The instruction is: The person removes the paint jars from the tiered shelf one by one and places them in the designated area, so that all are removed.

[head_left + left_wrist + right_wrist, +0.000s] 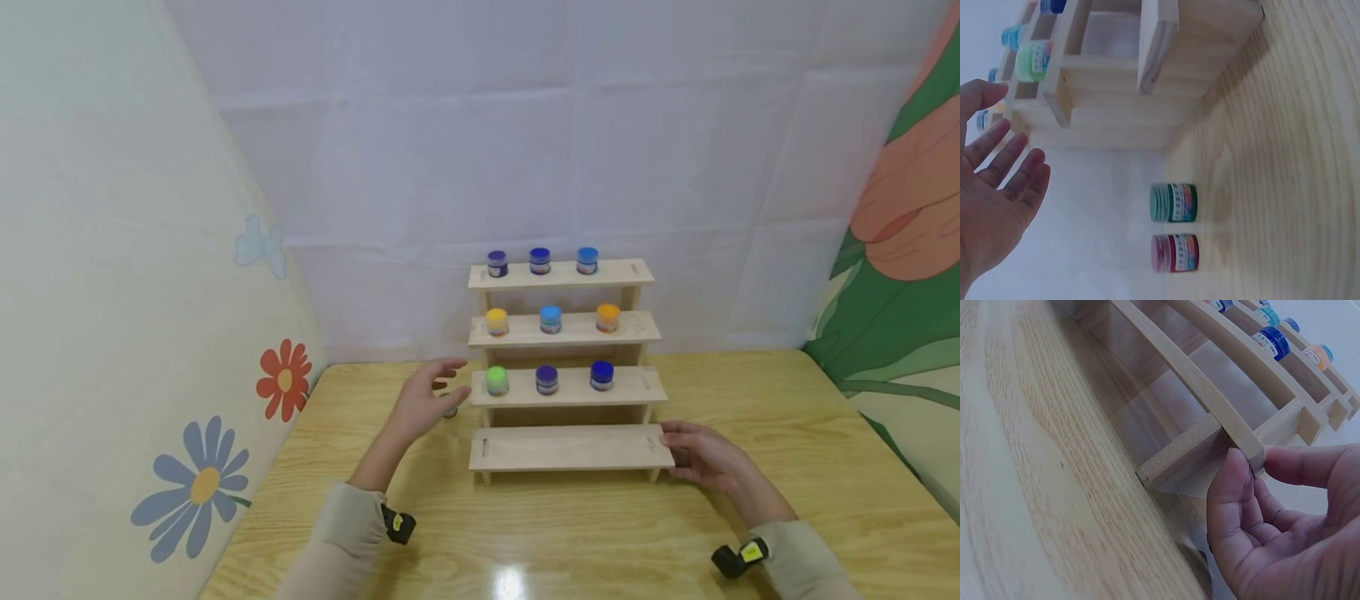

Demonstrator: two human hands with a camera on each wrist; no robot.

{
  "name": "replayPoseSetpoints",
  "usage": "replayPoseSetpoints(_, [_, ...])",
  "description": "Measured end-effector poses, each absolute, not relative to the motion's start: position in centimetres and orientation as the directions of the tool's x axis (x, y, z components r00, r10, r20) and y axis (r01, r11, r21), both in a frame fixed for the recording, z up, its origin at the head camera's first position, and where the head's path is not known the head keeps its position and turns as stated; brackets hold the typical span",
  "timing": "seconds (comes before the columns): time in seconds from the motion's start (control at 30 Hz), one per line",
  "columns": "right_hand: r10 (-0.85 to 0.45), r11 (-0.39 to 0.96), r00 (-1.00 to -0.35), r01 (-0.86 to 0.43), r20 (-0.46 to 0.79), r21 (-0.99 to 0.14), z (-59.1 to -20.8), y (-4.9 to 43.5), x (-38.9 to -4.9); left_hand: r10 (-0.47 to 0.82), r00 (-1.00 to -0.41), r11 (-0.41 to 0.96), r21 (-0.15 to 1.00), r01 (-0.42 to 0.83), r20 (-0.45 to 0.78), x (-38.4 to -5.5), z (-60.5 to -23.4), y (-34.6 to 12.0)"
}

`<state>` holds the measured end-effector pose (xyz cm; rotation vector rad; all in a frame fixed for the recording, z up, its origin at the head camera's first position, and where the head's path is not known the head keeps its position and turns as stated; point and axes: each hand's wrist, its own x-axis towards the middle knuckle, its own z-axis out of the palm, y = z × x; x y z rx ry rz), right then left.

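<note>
A wooden four-step display rack (570,448) stands on the table, its lowest step bare on top. My right hand (705,457) pinches the right end of that lowest step; in the right wrist view the thumb and fingers (1229,487) close on the board's corner. My left hand (423,400) is held beside the rack's left side with fingers spread, holding nothing. Nearest to it on the second step is a light green paint jar (497,381). Behind the left hand, a green jar (1174,202) and a red jar (1175,252) stand on the table.
A purple jar (547,380) and a dark blue jar (602,375) share the light green jar's step. Above are yellow (497,322), light blue (551,319) and orange (607,317) jars, then three blue-toned jars on top. White cloth (405,183) hangs behind the table (585,533).
</note>
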<state>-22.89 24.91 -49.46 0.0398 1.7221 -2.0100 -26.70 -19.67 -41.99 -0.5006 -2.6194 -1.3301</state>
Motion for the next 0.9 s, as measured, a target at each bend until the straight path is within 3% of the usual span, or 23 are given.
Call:
replayPoseSetpoints(0.53, [-0.336,-0.1,-0.884,0.377,-0.326,-0.921,-49.5,25.0,-22.9,0.288,-0.896,0.454,0.777,0.437,0.336,-26.6,-41.8,-16.1])
replayPoseSetpoints(0.9, [-0.333,-0.09,-0.883,0.38,-0.331,-0.921,-49.8,24.9,-23.0,0.247,-0.92,0.418,0.823,0.386,0.306,-27.0,-42.0,-14.6])
